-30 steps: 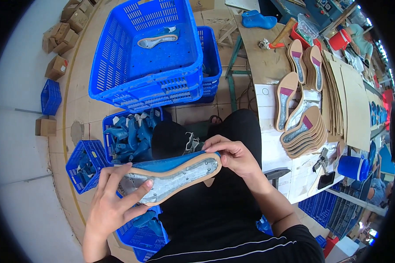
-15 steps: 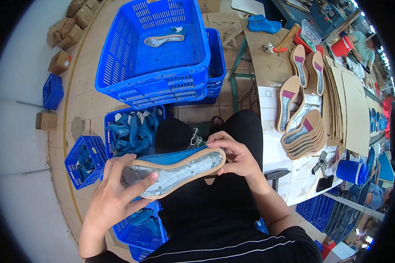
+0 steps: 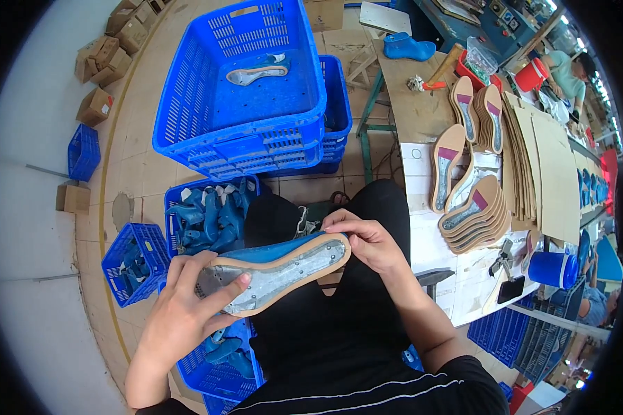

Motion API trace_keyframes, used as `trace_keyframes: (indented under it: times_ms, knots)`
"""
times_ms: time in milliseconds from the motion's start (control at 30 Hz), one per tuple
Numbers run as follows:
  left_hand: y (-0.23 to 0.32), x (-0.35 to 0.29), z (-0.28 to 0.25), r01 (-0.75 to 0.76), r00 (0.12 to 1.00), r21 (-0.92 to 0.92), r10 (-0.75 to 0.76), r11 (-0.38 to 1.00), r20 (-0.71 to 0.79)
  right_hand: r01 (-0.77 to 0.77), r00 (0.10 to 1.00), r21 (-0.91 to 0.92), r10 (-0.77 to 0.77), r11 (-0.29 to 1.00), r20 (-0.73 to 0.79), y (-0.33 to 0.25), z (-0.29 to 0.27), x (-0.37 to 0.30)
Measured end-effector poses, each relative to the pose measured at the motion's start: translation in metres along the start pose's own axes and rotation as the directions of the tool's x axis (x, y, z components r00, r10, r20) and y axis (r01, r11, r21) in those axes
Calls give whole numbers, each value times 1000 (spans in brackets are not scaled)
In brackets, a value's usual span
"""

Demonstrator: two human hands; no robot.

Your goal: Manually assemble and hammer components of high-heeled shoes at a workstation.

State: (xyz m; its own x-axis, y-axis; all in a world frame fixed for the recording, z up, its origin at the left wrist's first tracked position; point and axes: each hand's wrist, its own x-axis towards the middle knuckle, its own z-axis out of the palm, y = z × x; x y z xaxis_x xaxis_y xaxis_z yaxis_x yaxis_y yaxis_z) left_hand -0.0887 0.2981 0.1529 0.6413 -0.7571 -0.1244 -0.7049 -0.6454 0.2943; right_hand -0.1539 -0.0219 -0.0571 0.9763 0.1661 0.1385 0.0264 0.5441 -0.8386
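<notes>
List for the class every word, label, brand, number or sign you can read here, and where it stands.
Nothing can be quoted reliably.
Cardboard box on the floor, left: small reddish mark, too small to read.
White table covering, right: faint marks, too blurred to read.
Held sole: no lettering visible.

Workshop interior: smooth pale-grey wall [image 3: 34, 221], left; beige square-tiled floor [image 3: 140, 181] marked near the wall by a narrow yellow line [image 3: 103, 181]; brown wooden-topped worktable [image 3: 415, 114] with green metal legs [image 3: 367, 149], right
</notes>
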Motion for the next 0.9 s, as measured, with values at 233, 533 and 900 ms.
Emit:
trace_keyframes:
  times_ms: [233,533,900]
  knots:
    - [-2,-1,0,-6,1000,-1,6,1000,11,-12,1000,-2,12,1000,-3,-2,0,1]
    - [3,-4,3,-12,1000,8,12,1000,-3,-3,1000,-2,3,1000,-20,-3,4,3]
    - [1,-9,4,5,1000,-44,-4,999,31,-468,341,-679,-593,566,-730,-21,-33,-163]
